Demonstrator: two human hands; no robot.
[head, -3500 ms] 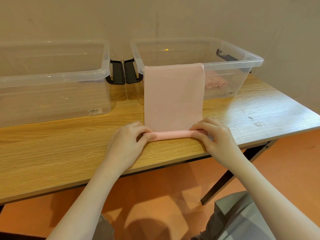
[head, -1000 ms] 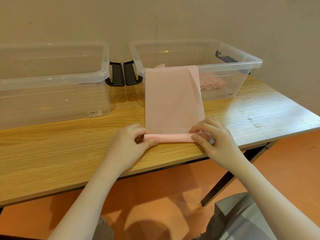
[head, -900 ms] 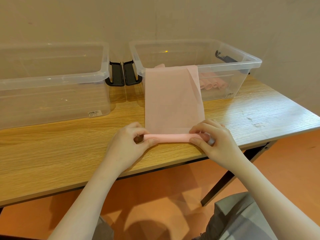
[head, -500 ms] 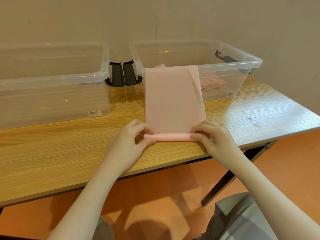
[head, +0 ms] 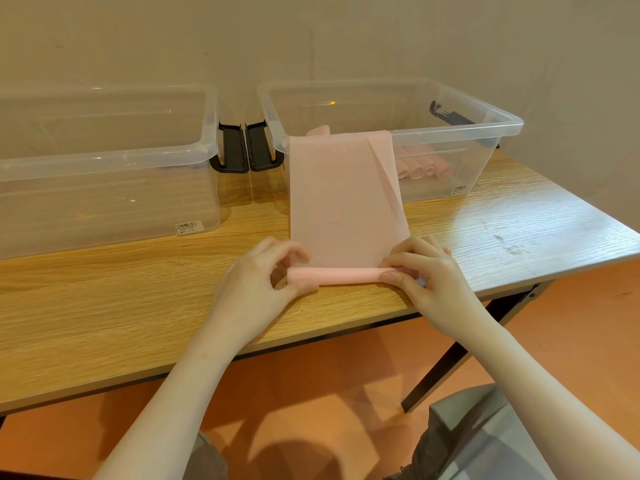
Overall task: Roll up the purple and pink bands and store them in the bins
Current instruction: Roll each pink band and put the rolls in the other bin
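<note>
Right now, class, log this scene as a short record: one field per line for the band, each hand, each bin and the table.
band: pink band, near end rolled into a thin roll on the table, rest running up over the right bin's front rim
left hand: left hand pinches the roll's left end
right hand: right hand pinches the roll's right end
right bin: right bin, clear, pink rolls inside
left bin: left bin, clear, no bands visible inside
table: wooden table
</note>
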